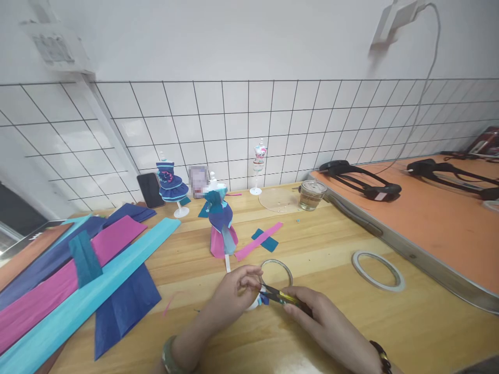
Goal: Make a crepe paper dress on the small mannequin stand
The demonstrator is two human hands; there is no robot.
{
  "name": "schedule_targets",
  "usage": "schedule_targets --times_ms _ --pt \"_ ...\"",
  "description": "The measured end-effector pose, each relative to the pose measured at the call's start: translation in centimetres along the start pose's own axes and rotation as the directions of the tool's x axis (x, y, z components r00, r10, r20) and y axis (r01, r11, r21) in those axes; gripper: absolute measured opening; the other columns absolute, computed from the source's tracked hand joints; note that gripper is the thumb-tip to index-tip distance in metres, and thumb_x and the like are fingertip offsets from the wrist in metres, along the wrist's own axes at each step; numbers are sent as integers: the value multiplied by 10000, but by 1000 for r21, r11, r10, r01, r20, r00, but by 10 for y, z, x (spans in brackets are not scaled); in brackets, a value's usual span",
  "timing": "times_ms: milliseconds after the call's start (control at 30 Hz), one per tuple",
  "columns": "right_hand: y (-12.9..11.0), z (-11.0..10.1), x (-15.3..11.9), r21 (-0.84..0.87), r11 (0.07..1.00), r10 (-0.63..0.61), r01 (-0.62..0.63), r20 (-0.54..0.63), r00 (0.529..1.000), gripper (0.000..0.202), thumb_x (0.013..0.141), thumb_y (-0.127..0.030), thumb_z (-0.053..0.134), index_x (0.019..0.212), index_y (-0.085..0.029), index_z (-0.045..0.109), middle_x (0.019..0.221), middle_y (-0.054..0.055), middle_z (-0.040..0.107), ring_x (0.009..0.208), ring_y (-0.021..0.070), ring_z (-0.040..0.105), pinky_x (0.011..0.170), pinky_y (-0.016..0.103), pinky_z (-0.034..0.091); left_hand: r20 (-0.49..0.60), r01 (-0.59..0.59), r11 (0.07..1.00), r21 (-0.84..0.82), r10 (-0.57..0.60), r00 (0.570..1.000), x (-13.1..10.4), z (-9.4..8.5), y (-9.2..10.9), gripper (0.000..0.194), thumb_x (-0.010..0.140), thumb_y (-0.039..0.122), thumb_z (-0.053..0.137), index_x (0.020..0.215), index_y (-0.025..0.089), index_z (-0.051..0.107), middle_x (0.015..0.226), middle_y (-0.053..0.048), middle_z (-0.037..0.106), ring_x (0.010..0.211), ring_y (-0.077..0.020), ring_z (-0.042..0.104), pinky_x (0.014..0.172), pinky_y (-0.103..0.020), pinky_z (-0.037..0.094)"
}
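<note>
My right hand (325,322) is closed around a pair of scissors (284,297) with dark blades and yellow on the handle. The blades point left, at the fingertips of my left hand (237,291). Those fingers are curled in a pinch; what they hold is too small or hidden to make out. Beneath the fingertips, small blue scraps (265,300) lie partly covered. A ring of tape (290,272) rests just beyond the scissors. Behind my left hand stands a miniature dress form (221,215) dressed in teal, navy and pink crepe paper.
Crepe paper strips (128,270) cover the left side. At the back are a navy-dressed form (171,182), a phone (150,190), a bare form (256,169) and a glass jar (312,195). Another tape roll (401,280) lies right, before a raised orange surface (440,228) with black headsets (360,179).
</note>
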State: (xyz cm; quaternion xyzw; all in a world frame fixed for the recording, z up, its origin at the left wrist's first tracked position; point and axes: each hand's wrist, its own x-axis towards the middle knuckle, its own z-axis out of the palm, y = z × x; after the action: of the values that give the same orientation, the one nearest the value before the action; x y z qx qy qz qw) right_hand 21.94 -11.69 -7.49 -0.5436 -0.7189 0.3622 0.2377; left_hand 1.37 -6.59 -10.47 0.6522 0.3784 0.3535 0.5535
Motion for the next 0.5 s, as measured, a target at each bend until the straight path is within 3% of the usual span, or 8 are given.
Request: schedule_targets --times_ms 200,400,500 --pt "3 2 -2 -135 991 -19 16 -25 999 257 883 -321 425 1050 -213 588 1030 70 647 936 223 587 818 314 433 -70 37 999 19 -35 997 2 2 8 129 766 265 576 740 153 634 1054 -115 623 1014 -230 575 848 -306 444" --pt "2 4 -1 -176 984 -25 21 -20 999 246 886 -308 420 1047 -223 586 1026 59 648 931 217 593 812 315 440 -39 1 984 179 7 999 5 3 9 145 760 228 572 663 172 663 945 -98 629 1052 -231 539 813 -294 444" --pt "2 4 0 -171 985 -12 10 -9 1000 254 881 -307 423 1048 -215 592 1028 64 652 935 217 596 817 313 442 -52 -27 997 66 30 998 4 3 8 158 785 264 555 674 168 613 939 -83 607 976 -212 566 804 -302 448"
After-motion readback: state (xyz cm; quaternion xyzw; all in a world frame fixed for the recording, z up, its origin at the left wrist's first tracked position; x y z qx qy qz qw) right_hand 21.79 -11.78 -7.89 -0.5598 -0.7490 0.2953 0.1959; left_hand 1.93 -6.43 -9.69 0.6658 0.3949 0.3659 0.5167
